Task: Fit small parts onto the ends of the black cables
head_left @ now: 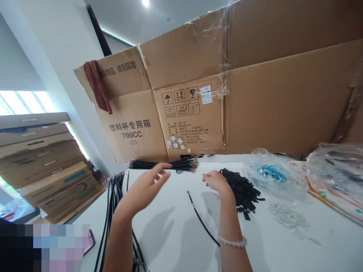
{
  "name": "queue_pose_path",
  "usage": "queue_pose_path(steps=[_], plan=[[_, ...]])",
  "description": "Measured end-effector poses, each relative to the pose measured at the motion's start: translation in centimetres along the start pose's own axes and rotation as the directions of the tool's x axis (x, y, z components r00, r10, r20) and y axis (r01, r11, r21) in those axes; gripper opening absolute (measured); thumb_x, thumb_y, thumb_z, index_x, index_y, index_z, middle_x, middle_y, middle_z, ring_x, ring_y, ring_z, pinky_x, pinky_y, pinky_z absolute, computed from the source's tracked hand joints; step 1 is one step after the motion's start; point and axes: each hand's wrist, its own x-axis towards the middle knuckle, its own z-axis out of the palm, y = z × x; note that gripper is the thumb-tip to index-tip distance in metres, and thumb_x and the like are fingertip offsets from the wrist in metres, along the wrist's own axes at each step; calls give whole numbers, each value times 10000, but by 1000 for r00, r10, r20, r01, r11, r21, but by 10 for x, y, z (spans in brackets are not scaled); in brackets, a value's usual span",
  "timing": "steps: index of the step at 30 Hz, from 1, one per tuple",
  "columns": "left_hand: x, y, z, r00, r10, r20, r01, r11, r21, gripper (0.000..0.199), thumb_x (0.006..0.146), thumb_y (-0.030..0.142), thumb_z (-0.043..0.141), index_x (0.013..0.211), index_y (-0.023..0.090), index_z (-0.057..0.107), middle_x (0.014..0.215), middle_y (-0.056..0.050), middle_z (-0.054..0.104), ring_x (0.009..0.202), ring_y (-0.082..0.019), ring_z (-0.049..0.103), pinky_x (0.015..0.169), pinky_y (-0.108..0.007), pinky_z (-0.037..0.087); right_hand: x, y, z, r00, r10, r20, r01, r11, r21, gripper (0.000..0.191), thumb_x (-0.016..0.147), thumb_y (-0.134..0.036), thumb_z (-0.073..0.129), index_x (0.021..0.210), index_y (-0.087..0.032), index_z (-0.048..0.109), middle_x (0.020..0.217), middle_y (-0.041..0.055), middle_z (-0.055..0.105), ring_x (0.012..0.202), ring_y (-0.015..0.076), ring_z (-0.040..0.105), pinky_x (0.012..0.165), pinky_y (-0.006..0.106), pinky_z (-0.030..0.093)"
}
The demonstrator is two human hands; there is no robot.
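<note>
I have the left hand [144, 187] open and empty, fingers spread above the white bench [172, 241], just short of a bundle of black wires [161, 165]. The right hand [217, 181], wearing a beaded bracelet [232, 241], is released too, right beside a heap of black sleeves [241, 190]. A single black cable [200, 215] lies on the bench below and between them.

Left hand [144, 187] open, empty, near wire bundle [161, 165]; right hand [217, 181] beside black tubing pieces [241, 190] (beaded bracelet [232, 241] on wrist).
</note>
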Motion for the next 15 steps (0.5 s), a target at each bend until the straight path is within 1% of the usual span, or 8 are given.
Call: queue_pose_path(steps=[2, 3, 4, 6, 8, 10, 13, 15], plan=[[3, -10, 13, 977, -107, 186, 77, 983, 166, 452, 825, 353, 698, 1262, 262, 622, 951, -51, 732, 837, -239, 679, 812, -433, 536, 0, -4, 7, 995, -41, 86, 46, 997, -60, 311, 974, -364, 584, 1193, -144, 605, 1180, 92, 621, 1016, 205, 632, 884, 403, 559], [6, -14, 21, 956, -158, 248, 98, 966, 239, 490, 814, 321, 733, 1277, 223, 608, 956, -64, 721, 866, -250, 678, 835, -467, 540, 0, -7, 11, 990, -68, 124, 78, 994, -79, 317, 974, -369, 585, 1192, -140, 605, 1174, 91, 623, 1014, 205, 633, 882, 404, 559], [11, -18, 30, 936, -194, 293, 103, 949, 297, 455, 859, 323, 704, 1278, 185, 594, 1009, -75, 702, 923, -247, 673, 871, -486, 540, -1, -11, 15, 983, -91, 157, 107, 990, -92, 321, 973, -374, 584, 1191, -138, 605, 1170, 91, 624, 1012, 205, 634, 880, 404, 559], [21, -25, 51, 912, -209, 352, 73, 929, 363, 392, 935, 343, 622, 1284, 174, 571, 1167, -96, 654, 1055, -251, 642, 943, -498, 524, -1, -16, 21, 971, -116, 208, 142, 983, -114, 326, 973, -378, 583, 1192, -137, 604, 1169, 91, 625, 1011, 205, 634, 879, 404, 559], [32, -32, 73, 898, -210, 386, 41, 914, 404, 385, 946, 343, 609, 1289, 174, 562, 1243, -107, 620, 1098, -257, 625, 950, -498, 527, -2, -17, 26, 966, -99, 238, 136, 980, -143, 321, 973, -374, 584, 1192, -140, 605, 1172, 90, 623, 1010, 205, 634, 877, 400, 561], [40, -41, 95, 892, -226, 392, 31, 895, 446, 375, 945, 338, 610, 1280, 174, 567, 1265, -110, 607, 1095, -255, 624, 936, -487, 538, -1, -12, 27, 968, -60, 245, 106, 979, -177, 313, 973, -365, 585, 1193, -143, 605, 1175, 90, 622, 1010, 204, 633, 877, 399, 562], [48, -57, 122, 896, -239, 374, 29, 872, 488, 337, 947, 339, 608, 1235, 166, 593, 1245, -106, 617, 1082, -247, 628, 922, -473, 545, 0, -1, 19, 975, -31, 220, 76, 977, -198, 316, 972, -358, 588, 1205, -145, 599, 1190, 92, 615, 1020, 208, 631, 879, 401, 563], [51, -67, 133, 905, -231, 356, 26, 868, 496, 307, 948, 343, 605, 1198, 165, 612, 1227, -102, 626, 1072, -240, 631, 919, -464, 546, 0, 4, 10, 981, -42, 191, 78, 979, -189, 324, 972, -360, 588, 1215, -146, 594, 1199, 93, 611, 1027, 212, 629, 880, 404, 563]])
